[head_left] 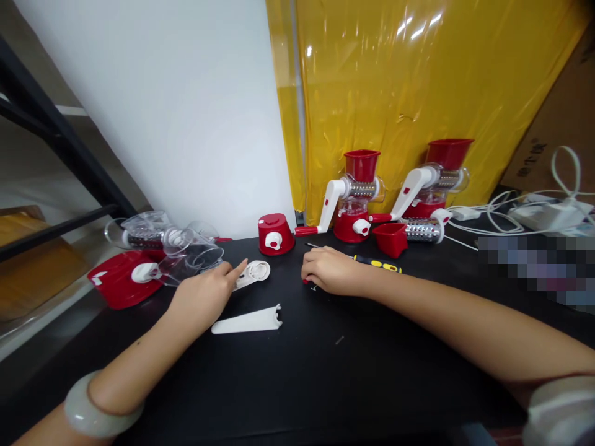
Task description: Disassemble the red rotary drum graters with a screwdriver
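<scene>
My left hand (204, 294) is closed on a white plastic crank arm piece (257, 271), its index finger stretched along it. The piece's round, hollow end points right. Just below lies a tapered white cover (251, 321) with small prongs at its wide end. Low over the black table, my right hand (332, 271) has its fingers bent together around a small red part (305, 281), mostly hidden by the fingertips. A small metal screw (314, 287) shows beside them. Behind this hand lies a screwdriver (379, 264) with a black and yellow handle, its shaft partly covered.
A red base (275, 235) stands at the back. Two red rotary graters (356, 214) (439, 179), a red hopper (391, 240) and a grater drum (422, 230) are at right. Clear parts and another red base (123, 279) sit left. White cables (506, 214) lie far right.
</scene>
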`<state>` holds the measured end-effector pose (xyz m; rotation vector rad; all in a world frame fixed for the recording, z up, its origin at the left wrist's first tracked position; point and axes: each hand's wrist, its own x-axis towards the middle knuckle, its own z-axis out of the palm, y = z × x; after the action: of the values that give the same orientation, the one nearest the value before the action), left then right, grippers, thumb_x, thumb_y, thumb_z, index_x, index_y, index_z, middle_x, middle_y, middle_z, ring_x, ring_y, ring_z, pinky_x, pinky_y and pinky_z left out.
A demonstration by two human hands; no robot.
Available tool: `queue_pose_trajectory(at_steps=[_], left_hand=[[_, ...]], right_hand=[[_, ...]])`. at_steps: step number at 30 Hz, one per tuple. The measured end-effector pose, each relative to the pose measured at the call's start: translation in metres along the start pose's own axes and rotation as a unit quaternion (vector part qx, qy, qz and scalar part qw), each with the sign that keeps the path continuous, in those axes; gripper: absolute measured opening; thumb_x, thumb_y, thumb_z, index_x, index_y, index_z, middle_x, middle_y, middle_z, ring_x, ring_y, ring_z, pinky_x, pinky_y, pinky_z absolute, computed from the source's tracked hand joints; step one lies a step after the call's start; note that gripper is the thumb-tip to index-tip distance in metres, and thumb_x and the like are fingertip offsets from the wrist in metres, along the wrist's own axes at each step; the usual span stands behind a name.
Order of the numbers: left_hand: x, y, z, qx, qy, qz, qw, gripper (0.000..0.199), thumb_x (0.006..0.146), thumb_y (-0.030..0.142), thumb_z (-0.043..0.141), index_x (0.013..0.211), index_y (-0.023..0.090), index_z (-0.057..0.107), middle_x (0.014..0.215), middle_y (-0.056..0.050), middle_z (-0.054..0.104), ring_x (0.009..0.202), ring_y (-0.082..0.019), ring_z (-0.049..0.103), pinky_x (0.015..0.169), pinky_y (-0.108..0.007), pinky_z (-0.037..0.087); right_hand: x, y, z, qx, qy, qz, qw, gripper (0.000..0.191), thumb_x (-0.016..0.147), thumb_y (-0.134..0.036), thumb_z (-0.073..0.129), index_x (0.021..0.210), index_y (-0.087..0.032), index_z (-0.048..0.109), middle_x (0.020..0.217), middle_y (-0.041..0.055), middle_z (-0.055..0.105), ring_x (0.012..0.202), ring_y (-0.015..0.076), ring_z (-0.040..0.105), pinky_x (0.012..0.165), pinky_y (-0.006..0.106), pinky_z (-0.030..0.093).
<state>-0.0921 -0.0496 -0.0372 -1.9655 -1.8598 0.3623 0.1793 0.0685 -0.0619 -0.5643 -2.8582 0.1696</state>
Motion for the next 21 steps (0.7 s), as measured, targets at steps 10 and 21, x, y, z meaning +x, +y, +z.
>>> queue_pose_trajectory(at_steps=[10,21], left_hand=[[0.002,0.004,-0.001,-0.056,-0.002,-0.041,0.998,0.055,0.100,0.030,0.025,0.151,0.020,0.043,0.111,-0.014,0.069,0.085,-0.031,0.073,0.056,-0.034,0.048],[-0.027,0.021,-0.011,-0.231,0.047,0.077,0.969,0.049,0.097,0.053,0.043,0.122,0.018,0.067,0.121,-0.014,0.066,0.112,-0.030,0.064,0.100,-0.042,0.049]], right_hand=[[-0.004,0.000,-0.025,0.037,-0.025,0.018,0.999,0.012,0.088,-0.014,0.060,0.089,-0.017,0.072,0.099,0.0091,0.067,0.101,0.0225,0.060,0.084,0.034,0.041],[-0.016,-0.034,-0.048,0.150,-0.371,0.021,0.916,0.032,0.061,-0.041,0.090,0.075,-0.019,0.071,0.067,-0.0056,0.061,0.061,0.0107,0.055,0.055,0.024,0.037]])
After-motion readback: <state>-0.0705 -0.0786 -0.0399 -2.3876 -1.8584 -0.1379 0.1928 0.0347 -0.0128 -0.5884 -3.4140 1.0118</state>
